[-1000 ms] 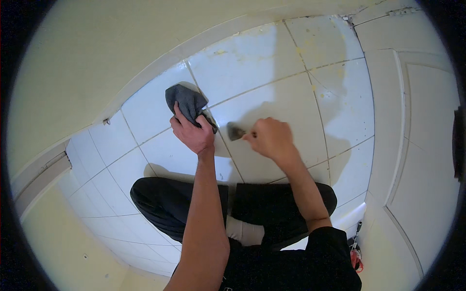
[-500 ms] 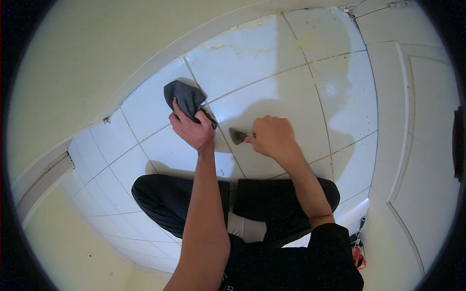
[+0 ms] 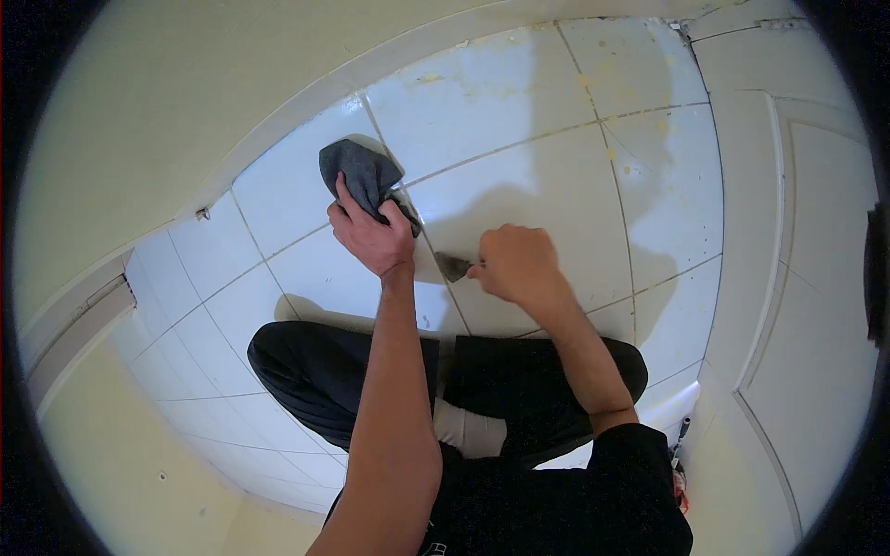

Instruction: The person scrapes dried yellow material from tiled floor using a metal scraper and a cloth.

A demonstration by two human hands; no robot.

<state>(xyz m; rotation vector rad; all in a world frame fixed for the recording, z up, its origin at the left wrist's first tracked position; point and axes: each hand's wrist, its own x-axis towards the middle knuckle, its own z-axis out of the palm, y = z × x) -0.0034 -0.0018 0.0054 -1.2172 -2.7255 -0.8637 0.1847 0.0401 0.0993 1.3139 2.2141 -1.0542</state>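
My left hand [image 3: 373,232] grips a dark grey cloth [image 3: 357,169], which lies bunched on the white tiled floor [image 3: 519,199] across a grout line. In my right hand [image 3: 521,264] is a scraper with a flat grey blade [image 3: 453,267]; my closed fist covers its handle. The blade points left and sits at the grout line, a short way right of and below the cloth. Whether its edge touches the tile I cannot tell.
Yellow stains [image 3: 603,82] mark the tiles at the far right. A pale wall [image 3: 185,111] bounds the floor on the left and far side; a white panelled door [image 3: 816,204] stands at right. My crossed legs [image 3: 315,371] take up the near floor. Behind my right arm lies a red item [image 3: 683,491].
The cloth and my left hand appear slightly farther right and up, while the view has shifted a little. The scraper blade has tilted and sits a touch nearer the grout line.
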